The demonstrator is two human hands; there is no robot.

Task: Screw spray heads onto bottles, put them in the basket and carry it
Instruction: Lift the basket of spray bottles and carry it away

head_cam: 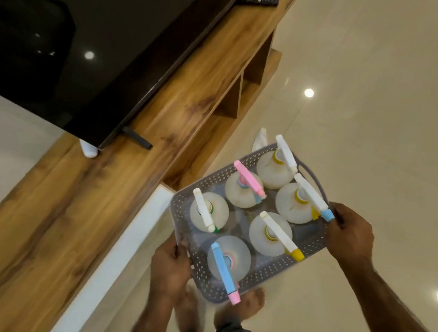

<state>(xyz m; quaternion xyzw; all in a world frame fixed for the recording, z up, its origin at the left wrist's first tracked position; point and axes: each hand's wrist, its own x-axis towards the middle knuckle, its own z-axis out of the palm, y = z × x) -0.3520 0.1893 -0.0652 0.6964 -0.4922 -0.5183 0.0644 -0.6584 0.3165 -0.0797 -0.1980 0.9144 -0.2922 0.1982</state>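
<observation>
1. Screwing part looks done. All six bottles in the basket [250, 273] have a spray head on top, e.g. the blue-and-pink one [224, 272] at the lower middle of the frame and the pink one [249, 178] further up.
2. Can't swear every head is threaded down tight though, since from straight above I only see the tops.
3. Loading is done too: all six stand upright inside the grey basket, packed close, none left out as far as I can see.
4. So I'm on the carry now. My left hand [169, 265] is clamped on the basket's left edge, my right hand [350, 234] is wrapped round the handle on the right side.
5. The basket is up off the floor [365, 102], above my bare feet, just right of the wooden TV surface [133, 157].
6. What's left: walk it wherever it goes and set it down.
</observation>
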